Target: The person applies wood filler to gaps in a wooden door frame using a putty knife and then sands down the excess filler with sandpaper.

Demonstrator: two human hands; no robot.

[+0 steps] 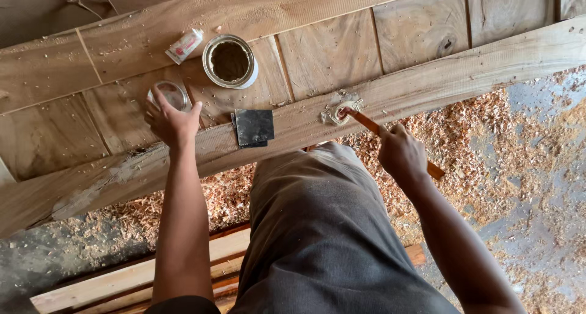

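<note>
Clearly the work centres on a long rough-sawn wooden plank (464, 70) that runs across the scene above a panelled wooden surface (329, 51). The person's right hand (403, 155) has its fingers wrapped and pressed together around a thin reddish-brown wooden stick (372, 126), whose far tip rests in a pale, lumpy patch of filler paste (337, 111) on the plank, right of the middle. The left hand (171, 122) reaches to the left, its fingers spread and curled over a small clear glass jar (173, 94) standing on the panelled surface; thumb and fingertips touch its rim, though whether they grip it firmly cannot be told.

Just beyond the jar, farther away, stands an open round metal tin of brownish powder or paste (230, 61), and left of that lies a small white tube with a red end (184, 45). Near the person's grey-trousered leg (317, 228), a dark square sheet of sandpaper (254, 127) lies on the plank between the two hands. Wood shavings (488, 143) cover the floor to the right.

Several slips look possible. With eyes split between two hands well apart, the stick could drag paste beyond the flaw and smear the clean wood. The jar, held only at its rim, might tip or slide. A reaching forearm could also knock the open tin nearby, spilling its contents over the panels.
</note>
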